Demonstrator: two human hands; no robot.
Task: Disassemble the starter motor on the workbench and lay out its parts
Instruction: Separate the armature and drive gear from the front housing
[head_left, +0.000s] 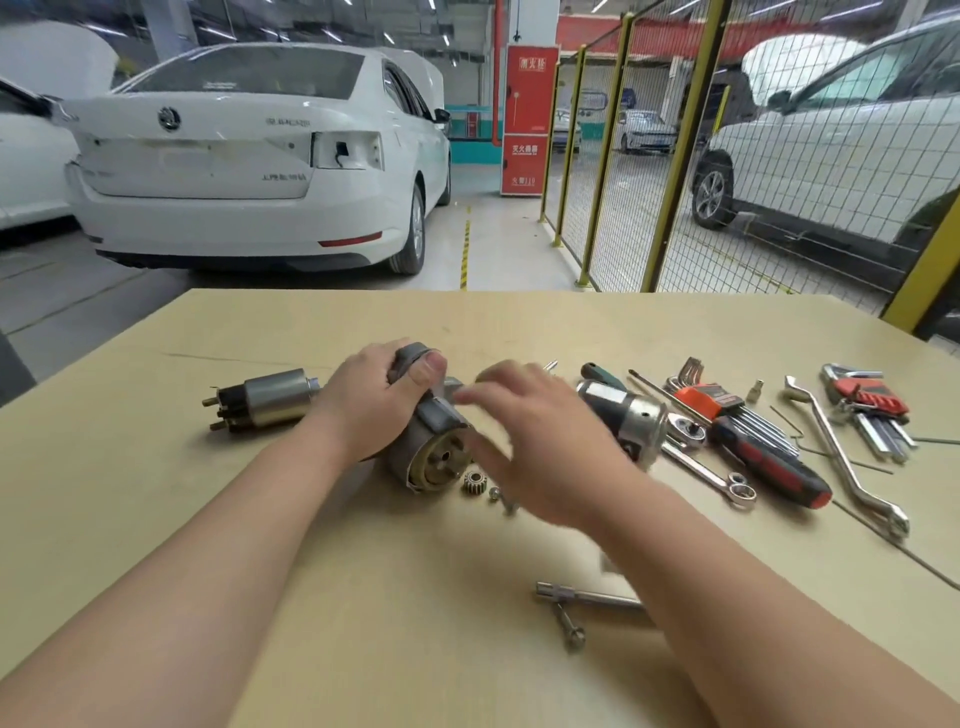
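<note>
Starter motor housing, a grey metal body whose open round end faces the near side, lies on its side at the middle of the tan wooden workbench in the head view. The left hand is clamped around the housing's far end, thumb on top. The right hand hovers just right of it with fingers spread apart and holding nothing that shows. A silver cylindrical solenoid with a black terminal end lies to the left. A small brass toothed gear and a tiny metal nut sit loose just near the open end. A silver and black motor section and a red and black screwdriver lie to the right, and a steel T-handle driver lies nearer. The likely risk is the right hand sweeping the loose gear and nut away, or inner parts dropping out if the housing tips. The right hand's fingertips are motion-blurred, the left hand hides the housing's far end, and the right hand covers part of the motor section.
</note>
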